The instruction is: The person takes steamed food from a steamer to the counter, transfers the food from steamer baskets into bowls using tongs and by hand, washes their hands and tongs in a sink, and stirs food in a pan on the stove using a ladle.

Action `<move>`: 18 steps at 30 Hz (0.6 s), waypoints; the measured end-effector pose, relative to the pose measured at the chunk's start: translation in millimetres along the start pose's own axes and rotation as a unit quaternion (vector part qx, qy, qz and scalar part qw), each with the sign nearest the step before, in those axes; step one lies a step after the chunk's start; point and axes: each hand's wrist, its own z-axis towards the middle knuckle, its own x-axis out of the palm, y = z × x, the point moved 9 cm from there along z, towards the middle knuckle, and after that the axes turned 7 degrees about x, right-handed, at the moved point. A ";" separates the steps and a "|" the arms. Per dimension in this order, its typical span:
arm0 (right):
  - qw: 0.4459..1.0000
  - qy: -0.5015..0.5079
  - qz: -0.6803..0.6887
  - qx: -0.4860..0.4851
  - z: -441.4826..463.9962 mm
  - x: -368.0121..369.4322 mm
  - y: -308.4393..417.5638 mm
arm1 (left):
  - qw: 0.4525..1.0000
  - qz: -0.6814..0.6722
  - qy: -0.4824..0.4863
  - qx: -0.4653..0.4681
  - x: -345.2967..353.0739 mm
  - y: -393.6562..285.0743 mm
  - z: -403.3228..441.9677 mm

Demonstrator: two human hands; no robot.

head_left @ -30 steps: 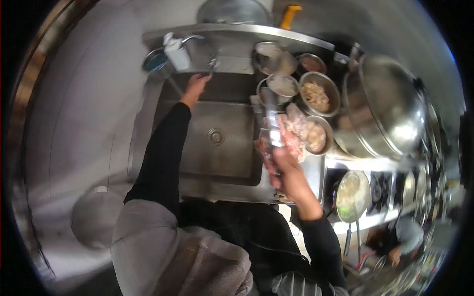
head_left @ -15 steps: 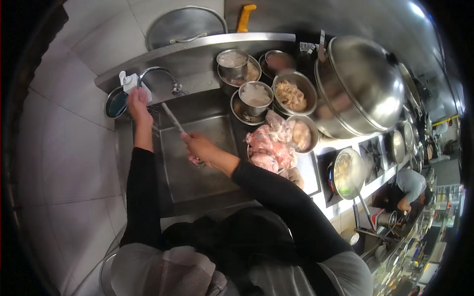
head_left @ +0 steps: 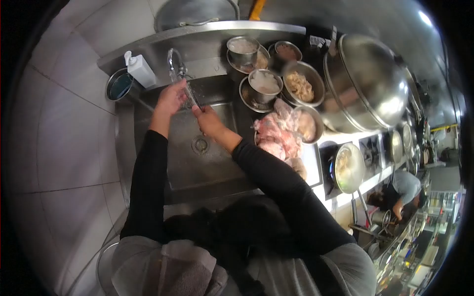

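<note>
Over a steel sink (head_left: 217,172), my right hand (head_left: 209,121) is closed round the handle of what looks like a narrow knife (head_left: 191,93). The blade points up and away toward the faucet (head_left: 177,63), where water runs over it. My left hand (head_left: 173,96) is under the stream with its fingers curled against the blade. Splashing water partly hides the fingertips and the blade.
A white pump bottle (head_left: 141,71) and a steel pot (head_left: 118,85) stand left of the faucet. Right of the sink are raw meat (head_left: 276,135), several steel bowls, a large domed steamer (head_left: 375,84) and a wok (head_left: 348,167) on the stove. Another person (head_left: 406,188) bends at the far right.
My left hand has moved from near the bottle rightward to the blade. My right hand has lifted slightly with the knife, bringing it under the faucet. The view has shifted a little.
</note>
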 end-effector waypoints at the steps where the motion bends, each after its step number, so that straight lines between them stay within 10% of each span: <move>1: 1.000 0.008 0.015 0.003 -5.8 -4.0 -2.4 | 1.000 0.004 0.005 -0.009 -0.3 5.1 3.1; 16: 0.991 0.012 -0.136 0.004 -9.1 -32.1 -17.6 | 0.976 -0.195 -0.056 -0.075 -27.5 31.1 39.0; 18: 0.988 0.098 0.045 0.107 -41.7 -23.2 -5.9 | 0.962 -0.245 -0.089 -0.074 -38.6 31.1 39.5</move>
